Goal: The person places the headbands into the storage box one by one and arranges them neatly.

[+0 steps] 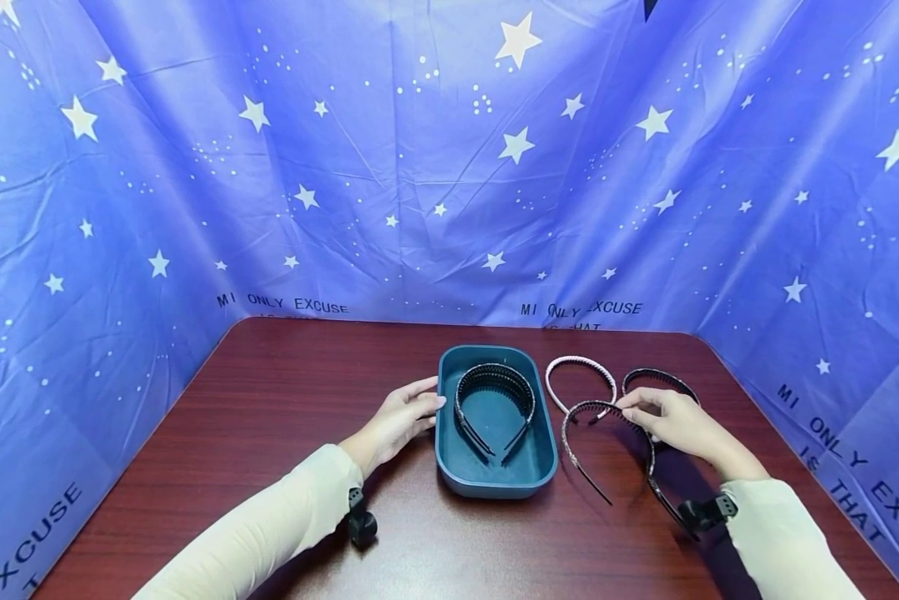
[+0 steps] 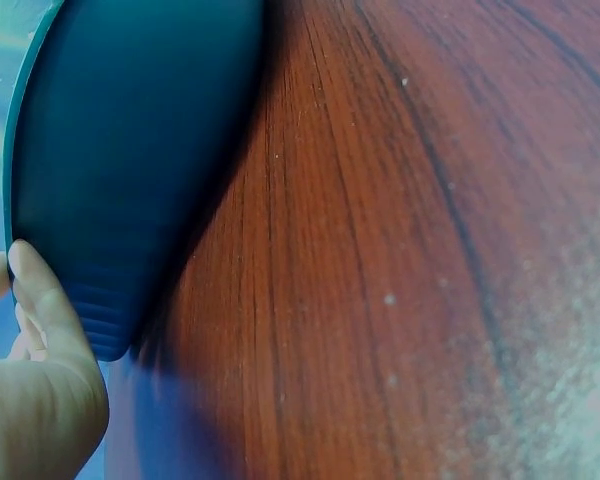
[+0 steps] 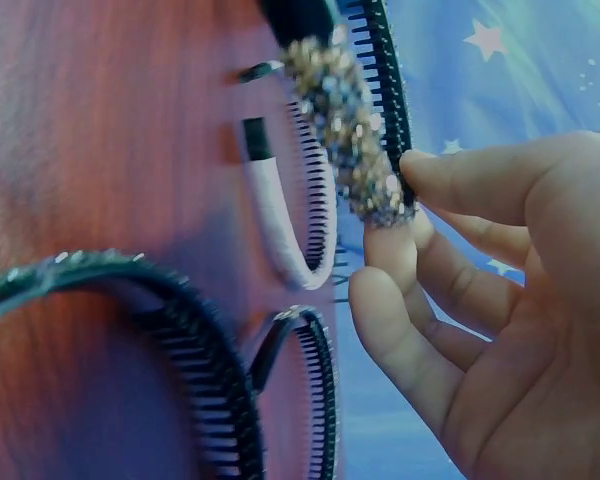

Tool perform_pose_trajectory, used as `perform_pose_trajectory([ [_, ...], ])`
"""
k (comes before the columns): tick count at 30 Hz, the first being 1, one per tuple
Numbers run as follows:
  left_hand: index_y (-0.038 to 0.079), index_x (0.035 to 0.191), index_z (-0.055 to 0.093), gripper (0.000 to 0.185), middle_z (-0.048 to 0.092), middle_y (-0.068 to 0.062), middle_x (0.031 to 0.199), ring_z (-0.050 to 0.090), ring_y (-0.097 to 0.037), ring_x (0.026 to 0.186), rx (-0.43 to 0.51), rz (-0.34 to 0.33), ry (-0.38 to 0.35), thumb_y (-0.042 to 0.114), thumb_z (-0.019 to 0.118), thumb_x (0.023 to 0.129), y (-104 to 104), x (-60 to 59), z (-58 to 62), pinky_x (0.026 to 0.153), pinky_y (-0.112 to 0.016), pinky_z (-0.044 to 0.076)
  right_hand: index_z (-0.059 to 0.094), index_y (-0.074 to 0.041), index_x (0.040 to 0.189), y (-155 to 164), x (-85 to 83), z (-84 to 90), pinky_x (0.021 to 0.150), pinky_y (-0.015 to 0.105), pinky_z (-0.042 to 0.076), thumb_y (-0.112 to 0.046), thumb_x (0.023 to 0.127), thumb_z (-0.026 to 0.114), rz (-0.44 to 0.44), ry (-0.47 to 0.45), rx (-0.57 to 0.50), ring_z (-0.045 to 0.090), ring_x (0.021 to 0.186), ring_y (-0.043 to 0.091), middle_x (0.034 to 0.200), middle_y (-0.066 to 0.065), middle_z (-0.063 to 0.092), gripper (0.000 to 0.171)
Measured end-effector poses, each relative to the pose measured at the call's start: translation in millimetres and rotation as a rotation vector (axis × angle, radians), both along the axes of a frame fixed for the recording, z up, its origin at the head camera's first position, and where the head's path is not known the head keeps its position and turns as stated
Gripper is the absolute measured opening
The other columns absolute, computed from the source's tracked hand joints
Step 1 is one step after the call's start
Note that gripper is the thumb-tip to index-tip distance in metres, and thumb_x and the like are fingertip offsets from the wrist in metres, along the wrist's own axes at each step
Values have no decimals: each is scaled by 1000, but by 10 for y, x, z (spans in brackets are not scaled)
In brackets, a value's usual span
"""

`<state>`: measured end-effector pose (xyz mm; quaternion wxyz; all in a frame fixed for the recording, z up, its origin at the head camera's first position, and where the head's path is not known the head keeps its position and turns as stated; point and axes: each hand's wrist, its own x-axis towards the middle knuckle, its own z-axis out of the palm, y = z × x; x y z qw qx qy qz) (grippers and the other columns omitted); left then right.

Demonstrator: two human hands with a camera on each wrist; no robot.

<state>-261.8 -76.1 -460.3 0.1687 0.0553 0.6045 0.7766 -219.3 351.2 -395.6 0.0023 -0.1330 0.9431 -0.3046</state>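
Note:
My left hand holds the near-left side of a dark teal plastic box, thumb at the rim and fingers against the outer wall. Inside the box lie several dark toothed headbands, nested together. With thumb and fingers, my right hand pinches the top of a dark headband covered in glittery beads. That headband is right of the box, its ends pointing toward me. A pale pink headband lies just behind it.
Another dark headband lies behind my right hand, and one more dark headband is partly hidden under the hand and wrist. A blue star-printed curtain surrounds the dark red wooden table.

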Motion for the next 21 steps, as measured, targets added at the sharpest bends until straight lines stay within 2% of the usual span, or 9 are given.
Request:
perform_pose_trajectory([
  [7,2,150,44,59,62,-13,119,62,-17,98,7,8,-12,7,66,95,12,-13,9,78,-23,54,70,-8,114,6,-12,122,57,31,53,-22,99,66,28,28,-55,60,61,17,94,4,69,21],
  [16,1,149,44,57,62,-13,117,62,-16,94,1,11,-8,5,65,96,14,-7,0,76,-22,54,69,-7,114,-170,-22,249,60,33,55,-21,99,65,34,48,-92,62,63,20,95,9,68,21],
  [21,1,149,45,56,63,-12,116,63,-14,91,1,14,-2,6,65,96,10,7,16,75,-22,54,70,-9,113,-286,-90,226,62,31,54,-23,100,64,25,77,-113,65,68,21,96,9,67,20],
])
